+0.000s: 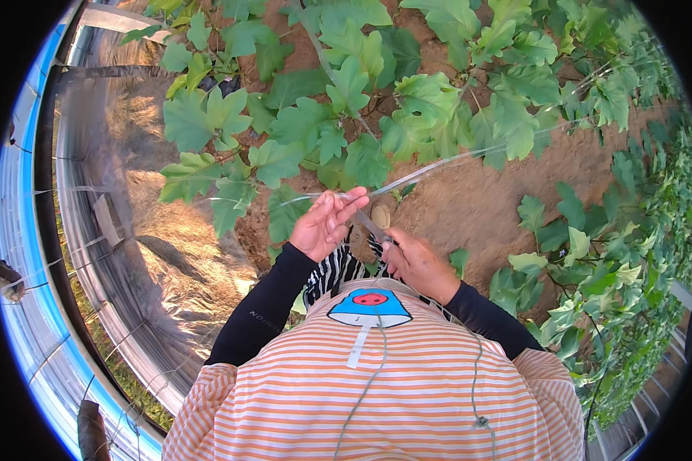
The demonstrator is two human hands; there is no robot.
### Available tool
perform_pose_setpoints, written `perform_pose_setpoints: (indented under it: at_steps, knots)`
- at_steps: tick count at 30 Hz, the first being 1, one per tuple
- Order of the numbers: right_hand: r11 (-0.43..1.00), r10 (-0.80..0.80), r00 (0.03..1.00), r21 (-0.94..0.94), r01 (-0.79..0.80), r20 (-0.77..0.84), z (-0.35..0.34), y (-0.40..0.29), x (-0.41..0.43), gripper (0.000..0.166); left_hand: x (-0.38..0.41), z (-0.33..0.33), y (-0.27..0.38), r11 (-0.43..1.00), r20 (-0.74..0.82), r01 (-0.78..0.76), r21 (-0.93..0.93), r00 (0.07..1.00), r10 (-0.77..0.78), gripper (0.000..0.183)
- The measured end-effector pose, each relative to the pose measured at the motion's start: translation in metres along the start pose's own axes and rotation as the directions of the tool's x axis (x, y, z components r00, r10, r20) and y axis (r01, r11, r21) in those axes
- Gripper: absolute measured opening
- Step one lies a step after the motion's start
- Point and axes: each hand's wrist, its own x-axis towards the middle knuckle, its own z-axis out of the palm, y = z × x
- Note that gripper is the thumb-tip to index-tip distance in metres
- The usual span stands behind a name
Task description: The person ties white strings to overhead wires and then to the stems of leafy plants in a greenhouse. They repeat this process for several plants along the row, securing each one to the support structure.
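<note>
A clear plastic twine [432, 168] stretches from the right through the fingers of my left hand [322, 226]. Its short end sticks out to the left of those fingertips. My right hand [424, 265] grips a knife [370, 225], whose blade points up and left towards the left hand's fingers, just below the twine. How far the blade is from the twine, I cannot tell. Broad lobed leaves of eggplant-like plants [305, 124] hang directly beyond both hands.
Bare brown soil [473, 201] runs between the plant row ahead and another leafy row [582, 276] at right. On the left, plastic sheeting [167, 230] and a curved greenhouse wall [40, 276] with wires border the row. A shoe [380, 215] shows below the hands.
</note>
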Motion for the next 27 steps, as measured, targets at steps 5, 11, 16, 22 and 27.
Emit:
perform_pose_setpoints:
  at_steps: [5,11,16,22,27]
  knots:
    - [0.967,-0.152,0.986,-0.217,0.133,-0.071,0.009,0.006,0.002,0.011,0.001,0.013,-0.002,0.992,0.081,0.06,0.108,0.994,-0.069,0.013]
    - [0.949,-0.181,0.968,-0.289,0.126,-0.175,0.01,-0.003,-0.001,0.014,-0.004,0.015,-0.001,0.752,0.057,0.083,0.654,0.986,-0.159,0.022]
    - [0.916,-0.25,0.938,-0.372,0.149,-0.241,0.013,-0.005,-0.009,0.012,-0.005,0.024,-0.003,0.402,0.175,-0.153,0.903,0.984,-0.02,0.021]
    - [0.926,-0.272,0.921,-0.337,0.171,-0.279,0.016,0.003,-0.026,0.014,-0.005,0.034,-0.001,0.332,0.187,-0.152,0.931,0.979,-0.077,0.022]
    - [0.948,-0.269,0.857,-0.277,0.155,-0.44,-0.001,-0.019,-0.046,0.015,-0.005,0.029,-0.002,0.184,0.182,-0.177,0.967,0.983,-0.008,0.013]
